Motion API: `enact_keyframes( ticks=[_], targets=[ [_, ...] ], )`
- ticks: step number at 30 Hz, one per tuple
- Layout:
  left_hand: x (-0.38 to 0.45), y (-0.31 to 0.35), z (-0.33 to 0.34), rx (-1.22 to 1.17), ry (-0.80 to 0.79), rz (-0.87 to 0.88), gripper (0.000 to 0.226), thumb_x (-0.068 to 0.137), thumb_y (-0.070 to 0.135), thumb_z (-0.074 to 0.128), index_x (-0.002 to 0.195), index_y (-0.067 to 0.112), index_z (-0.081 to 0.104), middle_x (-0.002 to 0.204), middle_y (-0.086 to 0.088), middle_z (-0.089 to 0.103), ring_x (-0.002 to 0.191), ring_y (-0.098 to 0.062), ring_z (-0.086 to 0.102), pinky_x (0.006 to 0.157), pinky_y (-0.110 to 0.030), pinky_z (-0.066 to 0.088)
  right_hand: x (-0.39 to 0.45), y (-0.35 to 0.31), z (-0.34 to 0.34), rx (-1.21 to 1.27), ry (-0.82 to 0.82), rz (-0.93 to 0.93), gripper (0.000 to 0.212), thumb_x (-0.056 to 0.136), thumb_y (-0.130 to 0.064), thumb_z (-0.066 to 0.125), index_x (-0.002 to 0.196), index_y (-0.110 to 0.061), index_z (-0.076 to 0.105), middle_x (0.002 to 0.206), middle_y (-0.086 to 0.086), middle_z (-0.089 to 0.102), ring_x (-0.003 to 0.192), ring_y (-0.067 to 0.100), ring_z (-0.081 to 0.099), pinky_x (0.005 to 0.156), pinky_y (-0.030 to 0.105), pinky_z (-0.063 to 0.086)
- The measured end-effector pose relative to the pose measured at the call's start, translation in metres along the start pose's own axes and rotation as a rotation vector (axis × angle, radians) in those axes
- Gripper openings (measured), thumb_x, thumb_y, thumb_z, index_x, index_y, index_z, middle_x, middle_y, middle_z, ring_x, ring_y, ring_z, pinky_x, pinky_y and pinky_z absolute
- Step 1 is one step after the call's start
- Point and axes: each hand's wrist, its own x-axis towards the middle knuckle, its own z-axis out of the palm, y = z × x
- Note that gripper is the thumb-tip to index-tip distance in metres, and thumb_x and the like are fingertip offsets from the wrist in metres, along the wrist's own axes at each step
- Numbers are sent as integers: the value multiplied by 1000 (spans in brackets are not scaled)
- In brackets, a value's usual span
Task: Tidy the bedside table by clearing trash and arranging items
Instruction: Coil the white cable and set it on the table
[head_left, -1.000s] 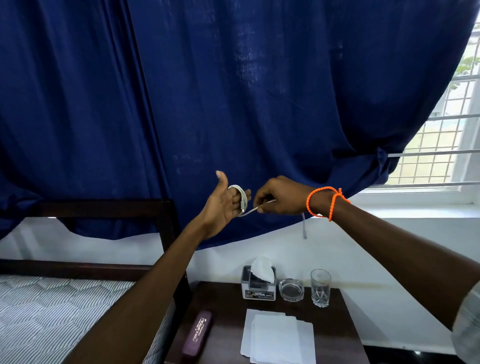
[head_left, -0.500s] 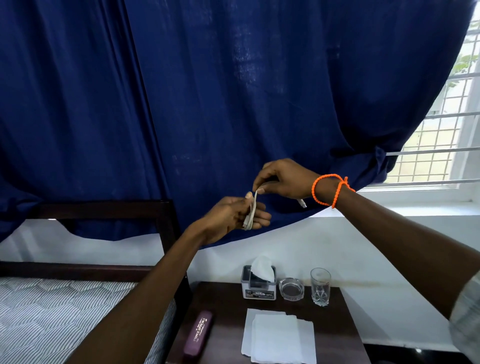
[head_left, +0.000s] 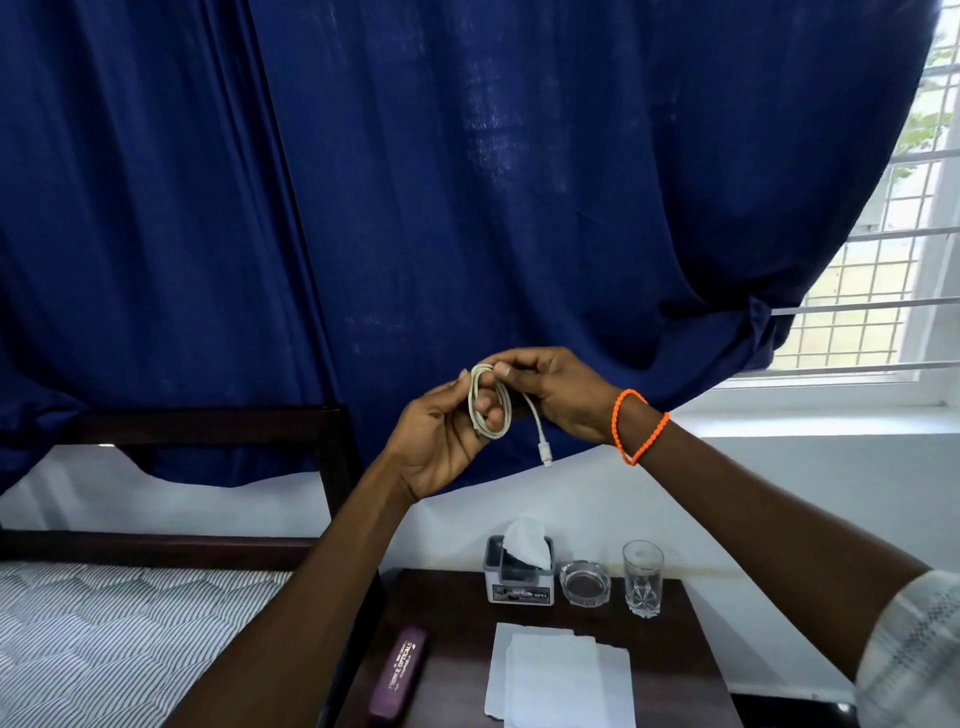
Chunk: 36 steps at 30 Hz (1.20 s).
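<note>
I hold a white charging cable (head_left: 488, 410) up in front of the blue curtain, high above the bedside table (head_left: 457, 623). The cable is wound in a small coil. My left hand (head_left: 441, 436) grips the coil, fingers passing through its loop. My right hand (head_left: 550, 389), with an orange bracelet at the wrist, pinches the coil's top. The cable's free end with its plug (head_left: 545, 457) dangles below. On the table lie white paper sheets (head_left: 561, 675) and a purple glasses case (head_left: 397, 673).
At the table's back stand a tissue box (head_left: 519, 577), a glass ashtray (head_left: 584, 582) and a drinking glass (head_left: 643, 577). A striped mattress (head_left: 104, 639) in a dark bed frame lies left. A barred window (head_left: 893, 291) is on the right.
The cable went from wrapped over my open left fingers to a finished coil. My left hand turned and closed on it; my right hand moved from pulling the cable to pinching the coil's top.
</note>
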Motion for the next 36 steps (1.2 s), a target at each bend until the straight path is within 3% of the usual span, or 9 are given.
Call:
enact_keyframes(
  ticks=[4, 8, 12, 17, 22, 27, 30, 32, 36],
  targets=[
    [0, -2, -3, -103, 34, 8, 40, 108, 31, 35, 101, 3, 63, 72, -3, 59, 70, -17, 60, 82, -29, 54, 0, 4, 6, 114, 2, -1, 29, 100, -10, 55, 125, 0, 64, 112, 18, 71, 101, 26, 69, 88, 37, 58],
    [4, -8, -1, -137, 164, 6, 58, 108, 45, 32, 91, 1, 67, 71, -8, 66, 66, -18, 67, 73, -28, 57, 6, 0, 7, -54, 67, -27, 24, 98, -6, 57, 119, 2, 67, 100, 17, 73, 86, 19, 70, 74, 27, 59],
    [6, -8, 9, 23, 389, 29, 61, 105, 51, 40, 83, 1, 68, 69, -11, 65, 60, -19, 68, 63, -26, 56, 12, -5, 9, -305, 76, -80, 22, 96, -5, 60, 115, 0, 71, 99, 9, 75, 82, 4, 70, 70, 16, 54],
    [10, -4, 8, 401, 700, 29, 44, 101, 46, 55, 94, 7, 75, 82, -10, 78, 79, -24, 74, 75, -39, 62, 17, -6, 8, -516, 116, -83, 19, 95, -8, 63, 110, -8, 76, 95, 7, 78, 86, 12, 73, 79, 24, 58],
    [4, 8, -3, 669, 519, -9, 39, 100, 42, 59, 101, 8, 78, 97, -10, 80, 96, -23, 75, 91, -39, 58, 16, -9, 3, -745, 69, -87, 15, 93, -17, 67, 102, -16, 79, 84, -3, 77, 76, 7, 73, 71, 19, 57],
    [0, 18, -15, 708, 356, -87, 24, 98, 21, 64, 108, 3, 76, 95, -11, 78, 88, -20, 72, 85, -35, 60, 15, -6, -1, -632, 81, -35, 13, 87, -11, 74, 98, -6, 70, 82, 13, 77, 72, 21, 75, 74, 35, 62],
    [0, 17, -15, 704, 400, -86, 19, 97, 15, 66, 103, 1, 77, 83, -7, 76, 81, -20, 70, 87, -40, 61, 11, -2, -2, -552, 32, -20, 13, 86, -11, 75, 93, -1, 69, 82, 21, 75, 71, 23, 73, 75, 42, 61],
    [1, 11, -15, 681, 462, -59, 16, 98, 13, 65, 99, 2, 77, 78, -6, 73, 74, -18, 69, 77, -37, 63, 10, 0, -3, -479, 13, 0, 15, 88, -10, 73, 96, 2, 69, 88, 27, 74, 75, 26, 70, 78, 44, 58],
    [2, 6, -19, 598, 598, -18, 15, 98, 13, 64, 90, 8, 76, 77, -4, 73, 70, -16, 68, 64, -30, 59, 6, 4, -12, -438, -24, 115, 19, 93, -4, 64, 112, 2, 68, 97, 26, 73, 81, 22, 69, 72, 34, 58]
  ],
)
